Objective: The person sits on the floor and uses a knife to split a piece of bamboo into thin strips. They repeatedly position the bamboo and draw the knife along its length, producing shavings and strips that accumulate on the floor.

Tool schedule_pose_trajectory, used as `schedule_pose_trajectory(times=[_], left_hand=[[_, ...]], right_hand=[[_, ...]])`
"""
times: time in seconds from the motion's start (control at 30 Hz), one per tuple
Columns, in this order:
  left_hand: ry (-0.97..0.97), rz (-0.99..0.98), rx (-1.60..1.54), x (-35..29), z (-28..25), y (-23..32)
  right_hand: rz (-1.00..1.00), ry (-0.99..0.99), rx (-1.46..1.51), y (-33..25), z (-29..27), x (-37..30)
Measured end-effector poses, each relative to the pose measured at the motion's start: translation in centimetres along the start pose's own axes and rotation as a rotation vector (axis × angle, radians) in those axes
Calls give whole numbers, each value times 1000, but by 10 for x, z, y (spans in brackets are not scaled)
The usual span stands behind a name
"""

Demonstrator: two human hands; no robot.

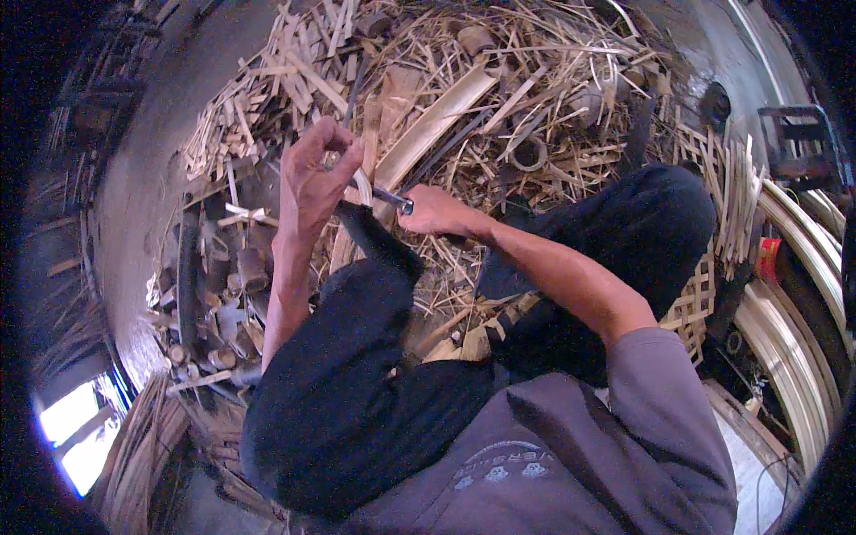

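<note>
My left hand (314, 171) is raised over my left shin, its fingers pinched on a short, pale bamboo strip (363, 185). My right hand (435, 214) is wrapped round the handle of a knife (389, 196). The knife's dark blade points left and meets the strip, or lies right beside it; I cannot tell which. Just below the blade, a dark cloth or pad (379, 241) rests against my left knee. Beyond both hands lies a long split bamboo piece (437, 125), its hollow side up.
Loose shavings (553, 98) are heaped in front of me. A pile of short cut strips (299, 71) is at the far left. Bamboo stubs (252, 267) lie beside my left leg. To my right are woven bamboo lattice (698, 294) and curved bundles of long strips (785, 348).
</note>
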State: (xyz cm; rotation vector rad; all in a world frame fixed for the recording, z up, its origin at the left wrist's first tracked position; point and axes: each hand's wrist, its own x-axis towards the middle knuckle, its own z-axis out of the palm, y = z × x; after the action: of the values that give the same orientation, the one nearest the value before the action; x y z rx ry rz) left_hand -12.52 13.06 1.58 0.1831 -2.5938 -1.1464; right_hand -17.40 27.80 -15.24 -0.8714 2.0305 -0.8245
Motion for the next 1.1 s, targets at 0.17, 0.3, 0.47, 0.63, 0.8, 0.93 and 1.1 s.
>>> schedule_pose_trajectory(times=[0.17,0.3,0.47,0.63,0.8,0.93,1.1], left_hand=[[-74,-175,-92,-20,-12,10],[-63,-199,-254,-34,-11,4],[75,-155,-360,-53,-14,-20],[14,-69,-264,-49,-14,-20],[295,-46,-210,-35,-12,-45],[362,-66,-622,-26,12,-62],[163,-302,-642,-15,28,-100]], right_hand=[[94,2,116,-6,-2,-11],[93,-7,65,10,8,-8],[125,-52,76,25,39,6],[32,-112,86,55,82,9],[-24,-170,-5,20,67,8],[-172,-60,-163,19,59,13],[-139,-37,-340,29,55,14]])
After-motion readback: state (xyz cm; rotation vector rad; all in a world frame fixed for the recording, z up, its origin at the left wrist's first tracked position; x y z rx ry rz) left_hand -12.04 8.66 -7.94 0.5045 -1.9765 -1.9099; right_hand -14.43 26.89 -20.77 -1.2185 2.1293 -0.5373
